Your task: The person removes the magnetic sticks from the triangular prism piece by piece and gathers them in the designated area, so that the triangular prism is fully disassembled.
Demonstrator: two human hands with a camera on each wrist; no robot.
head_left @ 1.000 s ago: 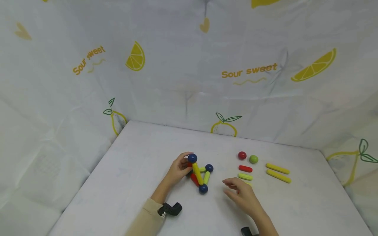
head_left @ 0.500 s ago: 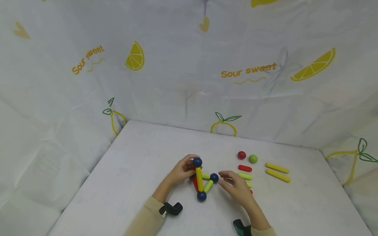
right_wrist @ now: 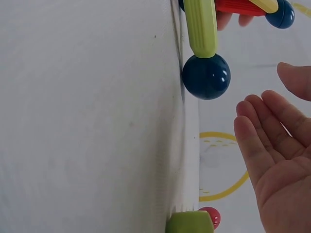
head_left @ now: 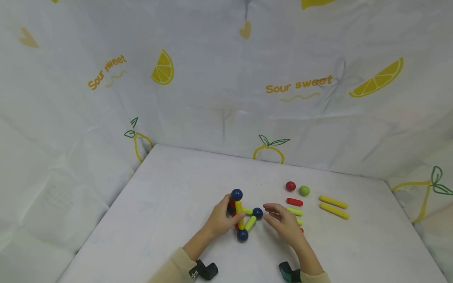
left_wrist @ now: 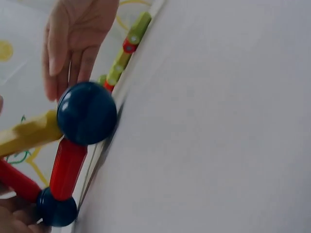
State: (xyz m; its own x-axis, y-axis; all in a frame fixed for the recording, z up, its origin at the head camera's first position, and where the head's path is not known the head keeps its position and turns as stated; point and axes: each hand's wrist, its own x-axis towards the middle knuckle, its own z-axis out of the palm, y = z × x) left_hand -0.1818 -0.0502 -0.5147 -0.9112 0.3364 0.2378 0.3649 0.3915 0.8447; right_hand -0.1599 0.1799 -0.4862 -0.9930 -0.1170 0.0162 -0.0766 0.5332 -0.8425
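A pyramid-like frame of magnetic rods and balls stands on the table; blue balls join its red, yellow and lime rods. My left hand [head_left: 220,219] holds its left side, thumb across the upright yellow rod [head_left: 239,208] below the top blue ball [head_left: 236,194]. Those fingers go partly out of sight behind the frame. The front blue ball [head_left: 242,235] rests on the table. My right hand [head_left: 286,224], fingers loosely bent, is beside the right blue ball [head_left: 257,213]. A small gap separates its fingertips from that blue ball [right_wrist: 206,76] in the right wrist view.
Right of the frame lie a red ball [head_left: 290,186], a green ball [head_left: 304,190], a short red rod [head_left: 294,202] and a lime rod [head_left: 295,212]. Two long yellow rods [head_left: 334,211] lie farther right. The right hand partly covers more short rods. A lemon-print curtain [head_left: 198,110] hangs behind the table.
The frame has shifted right and towards me, then stayed put. My left hand's thumb has moved onto the yellow rod. My right hand has come left and up to the right blue ball.
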